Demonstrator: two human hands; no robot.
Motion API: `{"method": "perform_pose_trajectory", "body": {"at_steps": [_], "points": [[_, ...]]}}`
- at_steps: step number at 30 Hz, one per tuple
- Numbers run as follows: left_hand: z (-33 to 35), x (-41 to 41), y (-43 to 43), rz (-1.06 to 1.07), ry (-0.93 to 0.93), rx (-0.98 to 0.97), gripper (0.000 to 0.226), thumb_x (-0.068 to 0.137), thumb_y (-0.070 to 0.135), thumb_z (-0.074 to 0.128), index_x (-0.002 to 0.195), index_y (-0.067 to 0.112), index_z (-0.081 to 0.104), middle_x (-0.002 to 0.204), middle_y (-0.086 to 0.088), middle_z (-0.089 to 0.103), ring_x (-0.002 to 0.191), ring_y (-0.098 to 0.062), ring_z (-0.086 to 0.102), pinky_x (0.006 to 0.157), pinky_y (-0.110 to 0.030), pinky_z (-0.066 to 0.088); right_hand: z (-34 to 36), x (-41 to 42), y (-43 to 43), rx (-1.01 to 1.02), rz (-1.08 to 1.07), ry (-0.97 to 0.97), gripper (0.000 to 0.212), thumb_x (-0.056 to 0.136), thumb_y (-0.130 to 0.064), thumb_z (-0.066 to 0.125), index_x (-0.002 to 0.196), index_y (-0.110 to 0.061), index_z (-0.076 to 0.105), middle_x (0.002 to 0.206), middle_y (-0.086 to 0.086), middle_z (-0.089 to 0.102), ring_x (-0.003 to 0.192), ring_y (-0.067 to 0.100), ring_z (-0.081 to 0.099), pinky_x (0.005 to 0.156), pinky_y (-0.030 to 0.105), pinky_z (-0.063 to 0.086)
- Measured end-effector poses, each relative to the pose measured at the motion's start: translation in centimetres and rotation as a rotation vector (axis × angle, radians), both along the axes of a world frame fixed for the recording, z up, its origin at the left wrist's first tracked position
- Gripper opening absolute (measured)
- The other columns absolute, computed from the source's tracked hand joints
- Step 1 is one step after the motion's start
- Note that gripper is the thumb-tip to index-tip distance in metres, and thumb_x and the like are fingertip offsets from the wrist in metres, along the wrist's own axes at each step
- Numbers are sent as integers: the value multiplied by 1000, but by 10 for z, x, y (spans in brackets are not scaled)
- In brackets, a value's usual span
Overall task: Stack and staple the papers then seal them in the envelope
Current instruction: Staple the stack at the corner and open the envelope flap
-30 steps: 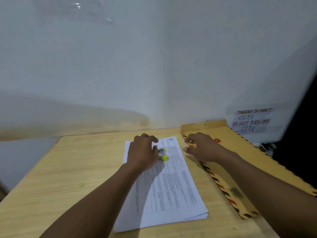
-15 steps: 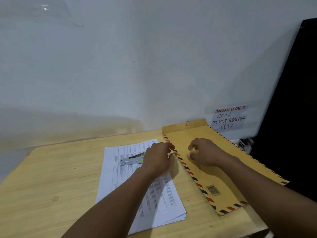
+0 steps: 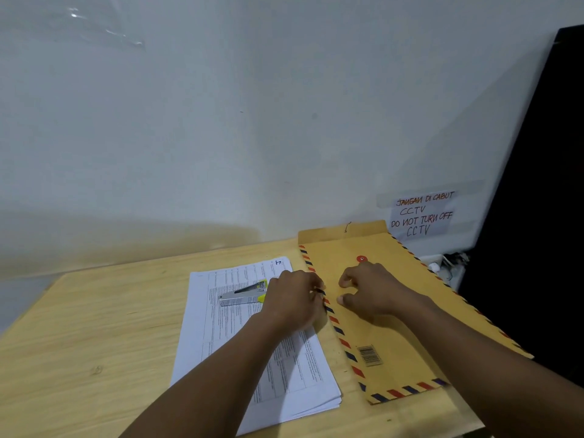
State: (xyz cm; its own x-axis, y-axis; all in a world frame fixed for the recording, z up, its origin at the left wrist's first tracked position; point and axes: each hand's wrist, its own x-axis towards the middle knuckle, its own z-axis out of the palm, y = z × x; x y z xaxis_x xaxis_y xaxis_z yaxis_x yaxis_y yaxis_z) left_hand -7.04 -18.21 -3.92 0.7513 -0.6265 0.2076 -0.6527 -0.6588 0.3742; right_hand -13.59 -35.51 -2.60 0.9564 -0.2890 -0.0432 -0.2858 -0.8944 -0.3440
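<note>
On the wooden bench (image 3: 94, 327) a stack of printed papers (image 3: 221, 343) lies in the middle, its long side running near to far, and a silver stapler (image 3: 241, 295) with yellow trim lies across its far part. Just to the right lies a brown envelope (image 3: 379, 333) with a red and blue striped border, its flap (image 3: 341, 230) open and propped against the wall (image 3: 252, 121), with a red button (image 3: 362, 259) near the far end and a barcode (image 3: 368, 355) near the near end. The left grip (image 3: 294, 301) reaches over the papers, hiding the stapler's right end; its fingers are curled at the envelope's left edge and seem to pinch it, though the fingertips are hard to see. The right grip (image 3: 369, 292) sits on the envelope's face with fingers bent, tips and thumb touching the paper, holding nothing. A handwritten note (image 3: 422, 213) about CCTV is taped to the wall beyond, a dark panel (image 3: 537, 216) stands at the right, and some small cable clutter (image 3: 448, 262) lies beyond the envelope's right edge.
</note>
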Motion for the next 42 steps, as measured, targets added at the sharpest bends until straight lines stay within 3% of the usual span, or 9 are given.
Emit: {"method": "perform_pose_trajectory", "body": {"at_steps": [10,16,21,25,28,34,37,42], "points": [[-2,3,5,-57,6,29,27,93,31,58,116,31,73,122,3,68,116,-21,57,97,-44,49,1,4,4,-36,-29,24,57,83,-50,70,133,-25,56,132,2,53,124,24,46,97,37,48],[-5,4,4,-49,-7,33,28,92,31,59,117,32,71,123,4,65,117,-21,56,98,-43,47,2,0,0,9,-75,-32,52,81,-50,71,126,-26,60,130,1,53,118,22,50,95,40,50],[-6,3,2,-49,-49,19,26,94,34,58,116,30,72,122,4,65,116,-21,55,95,-39,45,4,-13,-13,-73,-155,67,60,83,-57,65,135,-30,51,142,3,43,132,28,38,103,44,39],[-6,1,2,-96,-114,16,25,91,30,59,111,25,74,130,5,62,120,-22,52,93,-36,43,4,-14,-12,-74,-151,83,65,84,-58,64,139,-29,47,145,4,40,134,29,37,104,44,38],[-4,-1,3,-146,-76,-14,22,88,27,60,105,20,72,117,5,69,111,-20,60,90,-32,49,7,-13,-12,-74,-165,96,69,84,-58,63,142,-26,45,146,5,39,136,29,36,105,45,38],[-5,-1,0,-216,-55,19,27,93,31,55,116,23,67,120,7,64,110,-15,58,91,-32,49,5,-21,-26,-79,-262,79,70,82,-63,62,139,-26,46,147,10,37,136,33,32,105,46,38],[-8,-1,-3,-197,-54,12,26,94,32,56,114,23,68,120,7,63,108,-16,59,90,-33,50,4,-30,-35,-152,-378,124,85,72,-80,55,138,-28,44,150,13,35,140,38,28,106,53,33],[-8,-1,-8,-147,13,-91,25,93,29,63,115,19,68,121,3,61,109,-15,57,88,-28,47,0,-37,-52,-27,-529,158,114,53,-94,55,142,-26,35,154,18,33,140,43,30,109,56,26]]}}
